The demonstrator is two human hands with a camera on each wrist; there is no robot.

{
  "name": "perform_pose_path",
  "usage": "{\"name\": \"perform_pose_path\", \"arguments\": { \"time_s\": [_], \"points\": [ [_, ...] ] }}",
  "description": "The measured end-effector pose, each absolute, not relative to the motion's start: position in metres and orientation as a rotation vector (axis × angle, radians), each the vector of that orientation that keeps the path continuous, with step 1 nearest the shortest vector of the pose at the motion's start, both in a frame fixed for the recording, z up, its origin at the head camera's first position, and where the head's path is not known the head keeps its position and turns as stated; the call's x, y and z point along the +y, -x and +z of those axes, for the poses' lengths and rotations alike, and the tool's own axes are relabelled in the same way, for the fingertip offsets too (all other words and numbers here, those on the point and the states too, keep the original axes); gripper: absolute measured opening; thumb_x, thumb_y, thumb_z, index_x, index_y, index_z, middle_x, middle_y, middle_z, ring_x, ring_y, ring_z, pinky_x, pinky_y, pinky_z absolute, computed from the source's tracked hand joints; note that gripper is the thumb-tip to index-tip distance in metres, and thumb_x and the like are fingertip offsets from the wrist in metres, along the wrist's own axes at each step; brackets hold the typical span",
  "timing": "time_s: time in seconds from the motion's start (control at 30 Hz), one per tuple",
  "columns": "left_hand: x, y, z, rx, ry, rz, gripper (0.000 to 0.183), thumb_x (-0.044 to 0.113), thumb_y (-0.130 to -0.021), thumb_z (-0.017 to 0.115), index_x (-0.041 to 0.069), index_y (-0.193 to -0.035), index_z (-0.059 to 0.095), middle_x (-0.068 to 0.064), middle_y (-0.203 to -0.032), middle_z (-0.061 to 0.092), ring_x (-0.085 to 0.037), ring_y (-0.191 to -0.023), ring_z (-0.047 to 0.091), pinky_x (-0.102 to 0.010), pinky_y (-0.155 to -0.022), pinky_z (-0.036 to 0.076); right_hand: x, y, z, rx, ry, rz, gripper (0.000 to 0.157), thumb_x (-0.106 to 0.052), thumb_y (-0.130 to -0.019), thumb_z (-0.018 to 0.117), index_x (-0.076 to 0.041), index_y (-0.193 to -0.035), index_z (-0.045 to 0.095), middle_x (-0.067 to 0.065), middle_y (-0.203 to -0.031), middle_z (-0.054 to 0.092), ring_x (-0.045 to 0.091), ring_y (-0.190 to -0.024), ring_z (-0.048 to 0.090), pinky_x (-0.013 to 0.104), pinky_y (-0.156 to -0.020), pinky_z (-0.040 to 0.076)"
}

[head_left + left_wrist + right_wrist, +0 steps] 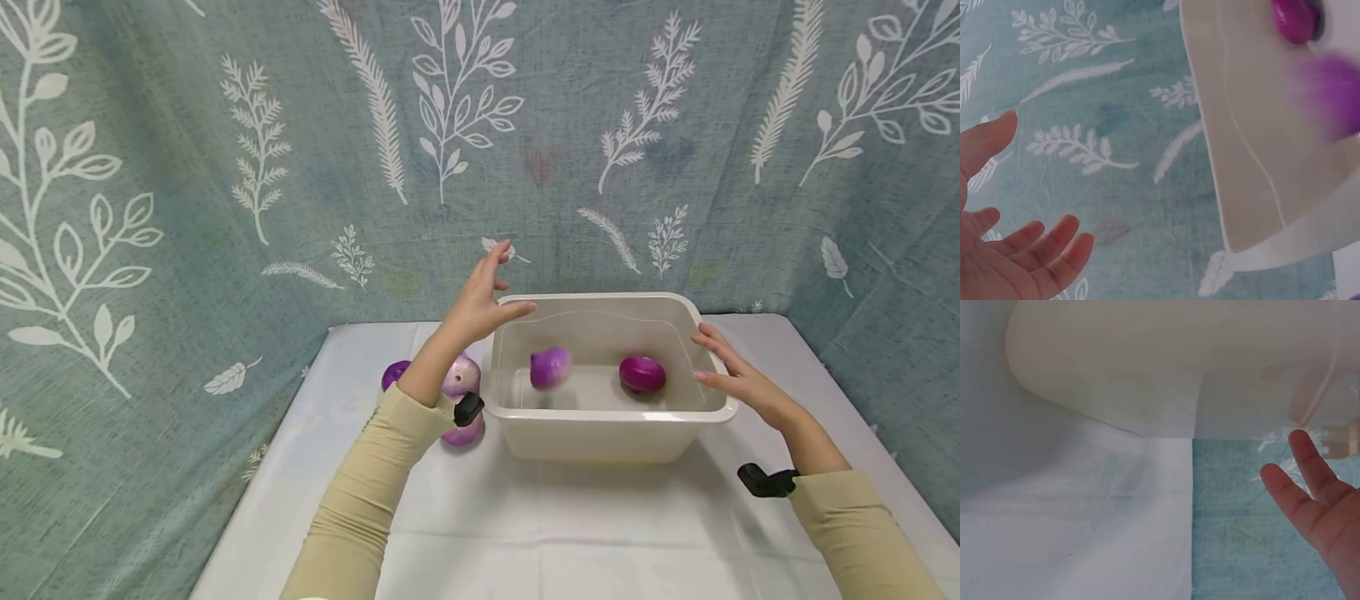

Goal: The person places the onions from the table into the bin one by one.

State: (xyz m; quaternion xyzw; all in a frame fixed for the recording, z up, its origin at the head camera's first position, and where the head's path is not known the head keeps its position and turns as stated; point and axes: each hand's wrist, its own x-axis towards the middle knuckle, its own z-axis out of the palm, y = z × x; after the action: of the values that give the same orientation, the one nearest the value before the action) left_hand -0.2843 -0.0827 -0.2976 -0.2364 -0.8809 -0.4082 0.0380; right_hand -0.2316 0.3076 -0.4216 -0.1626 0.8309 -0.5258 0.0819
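A cream plastic bin (pixel 592 437) holds two purple onions. One is a lighter onion (pixel 551 367), blurred in the head view and the left wrist view. To its right lies a dark magenta onion (pixel 642 375). My left hand (pixel 480 304), fingers spread and nothing in it, is raised by the bin's back left corner. At the right rim is my right hand (pixel 738 379), its fingers extended beside the wall; whether they touch it I cannot tell. More onions (pixel 462 375) sit left of the bin, partly hidden by my left forearm.
A white cloth (pixel 540 525) covers the table under the bin. Close behind and at both sides hangs a blue-green curtain (pixel 465 208) with white leaf prints. A black wrist camera (pixel 765 481) sits on each sleeve cuff.
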Motion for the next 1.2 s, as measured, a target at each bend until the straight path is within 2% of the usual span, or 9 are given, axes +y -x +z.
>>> {"name": "perform_pose_path", "arguments": {
  "time_s": [0.23, 0.47, 0.73, 0.9, 1.2],
  "points": [
    [-0.101, 0.288, -0.307, -2.688, 0.709, -1.3, 0.086, 0.024, -0.081, 0.071, 0.018, -0.146, 0.016, -0.014, -0.142, 0.029, -0.033, -0.113, 0.049, -0.041, -0.085, 0.049, 0.307, 0.232, -0.421, 2.483, 0.484, -1.567, 0.065, -0.013, -0.092, 0.05, -0.001, -0.144, 0.013, 0.008, -0.153, -0.014, 0.039, -0.136, -0.015, 0.076, -0.091, 0.007],
    [-0.137, 0.286, -0.332, -2.759, 0.561, -1.325, 0.073, 0.025, -0.084, 0.066, 0.015, -0.144, 0.025, -0.012, -0.141, 0.034, -0.032, -0.115, 0.048, -0.043, -0.087, 0.048, 0.308, 0.231, -0.421, 2.479, 0.458, -1.574, 0.066, -0.015, -0.093, 0.05, -0.002, -0.145, 0.012, 0.006, -0.153, -0.014, 0.039, -0.136, -0.015, 0.076, -0.091, 0.008],
    [-0.168, 0.272, -0.375, -2.781, 0.398, -1.358, 0.065, 0.021, -0.086, 0.063, 0.01, -0.141, 0.03, -0.017, -0.139, 0.038, -0.037, -0.118, 0.046, -0.048, -0.092, 0.044, 0.307, 0.232, -0.422, 2.477, 0.438, -1.557, 0.065, -0.019, -0.094, 0.048, -0.005, -0.145, 0.011, 0.003, -0.153, -0.015, 0.04, -0.136, -0.015, 0.076, -0.091, 0.007],
    [-0.177, 0.266, -0.407, -2.805, 0.424, -1.3, 0.065, 0.017, -0.084, 0.064, 0.003, -0.139, 0.033, -0.021, -0.137, 0.04, -0.039, -0.118, 0.046, -0.049, -0.095, 0.041, 0.307, 0.232, -0.423, 2.473, 0.438, -1.56, 0.065, -0.019, -0.094, 0.048, -0.005, -0.145, 0.011, 0.002, -0.153, -0.015, 0.04, -0.136, -0.015, 0.076, -0.091, 0.007],
    [-0.184, 0.254, -0.45, -2.881, 0.4, -1.252, 0.062, 0.017, -0.081, 0.068, 0.001, -0.134, 0.04, -0.023, -0.133, 0.044, -0.043, -0.112, 0.049, -0.051, -0.092, 0.043, 0.306, 0.232, -0.423, 2.467, 0.448, -1.577, 0.065, -0.017, -0.094, 0.048, -0.004, -0.145, 0.011, 0.004, -0.153, -0.015, 0.039, -0.135, -0.016, 0.076, -0.091, 0.005]
  ]
}}
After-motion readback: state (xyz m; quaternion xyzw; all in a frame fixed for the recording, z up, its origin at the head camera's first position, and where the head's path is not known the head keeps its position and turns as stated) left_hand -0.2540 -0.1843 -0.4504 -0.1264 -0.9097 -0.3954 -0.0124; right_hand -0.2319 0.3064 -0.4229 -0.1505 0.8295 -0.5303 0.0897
